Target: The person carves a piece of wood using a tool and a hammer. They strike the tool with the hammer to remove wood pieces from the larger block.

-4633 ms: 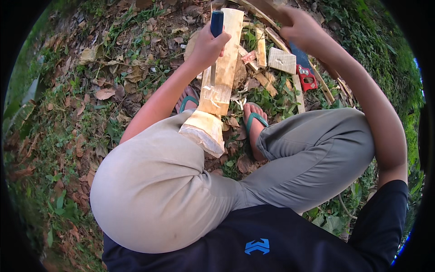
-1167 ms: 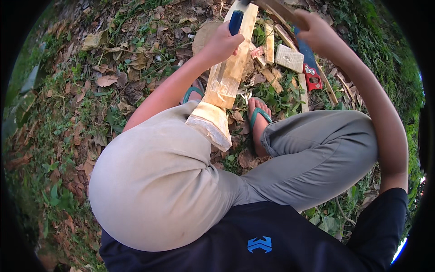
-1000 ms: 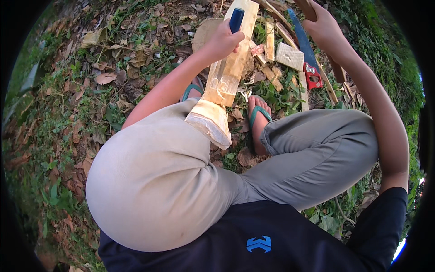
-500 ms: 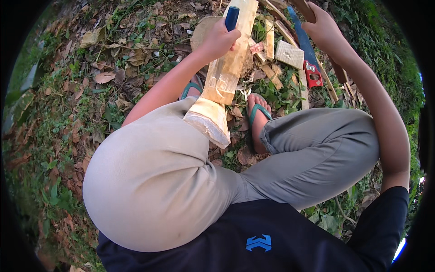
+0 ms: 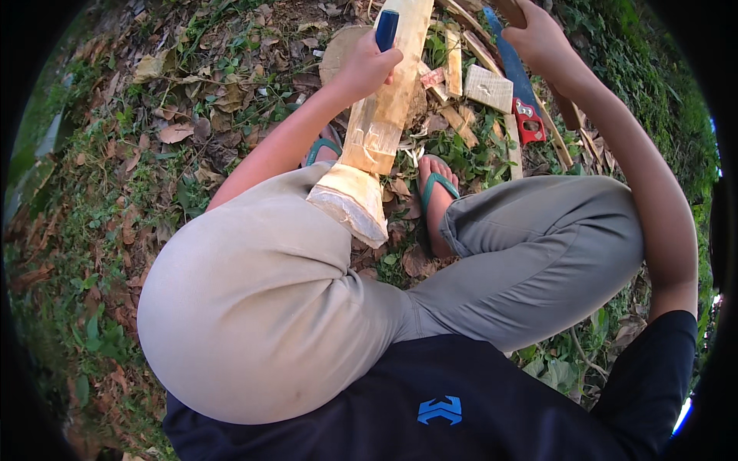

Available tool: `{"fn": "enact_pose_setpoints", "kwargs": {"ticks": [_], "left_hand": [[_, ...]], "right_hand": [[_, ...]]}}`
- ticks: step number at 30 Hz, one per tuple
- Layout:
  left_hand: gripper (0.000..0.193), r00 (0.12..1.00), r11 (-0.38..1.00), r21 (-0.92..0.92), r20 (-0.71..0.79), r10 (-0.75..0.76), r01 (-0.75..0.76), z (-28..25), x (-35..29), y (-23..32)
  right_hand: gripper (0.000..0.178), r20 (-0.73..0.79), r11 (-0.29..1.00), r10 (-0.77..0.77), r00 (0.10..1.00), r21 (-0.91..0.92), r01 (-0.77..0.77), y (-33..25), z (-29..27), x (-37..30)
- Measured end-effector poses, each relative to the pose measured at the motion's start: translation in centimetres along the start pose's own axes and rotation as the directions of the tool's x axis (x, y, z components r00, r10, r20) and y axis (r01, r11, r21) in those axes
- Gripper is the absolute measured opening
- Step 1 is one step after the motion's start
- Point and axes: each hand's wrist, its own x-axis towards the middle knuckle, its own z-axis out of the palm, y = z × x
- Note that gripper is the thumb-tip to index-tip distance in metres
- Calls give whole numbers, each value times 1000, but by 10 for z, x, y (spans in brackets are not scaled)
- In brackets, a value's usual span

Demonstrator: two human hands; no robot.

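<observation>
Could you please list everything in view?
Timber: one, pale yellow, upper centre
Tool: one, blue-handled, in left hand
Handle: one, brown, in right hand
Wood block: one, pale, right of timber
Handsaw: one, blue and red, right of wood block
Wood strips: several, pale, around wood block
Log: one, tan, left of timber
Leaves: many, brown and green, around
Sandals: two, green, worn
Trousers: one pair, grey, worn
Shirt: one, dark, lower edge
Left hand, right hand: two, bare, upper half

Loads of room toward the left edge of the ground [image 5: 115, 196], but offcuts [image 5: 489, 87] and a saw [image 5: 523, 86] clog right of the timber [image 5: 393, 104].
</observation>
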Motion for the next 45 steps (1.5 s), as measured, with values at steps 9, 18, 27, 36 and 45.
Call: {"fn": "enact_pose_setpoints", "kwargs": {"ticks": [9,18,27,36,45], "left_hand": [[15,1000,999,33,17,-18,17,-7,-4,-6],[15,1000,1000,20,-4,-22,22,-4,-7,1],[15,1000,1000,-13,-18,14,-14,-7,-9,2],[23,893,955,-266,450,5,129,-19,-50,61],[35,972,931,-362,201,122,-42,-36,-60,80]], "right_hand": [[55,95,998,-50,994,-43,54,-6,10,-2],[52,310,994,108,944,-26,-105,-46,-3,-14],[47,436,987,163,885,-84,-140,-48,4,-12],[40,267,973,178,947,95,-209,-46,-33,-12],[40,285,981,148,947,77,-176,-44,-39,-12]]}}
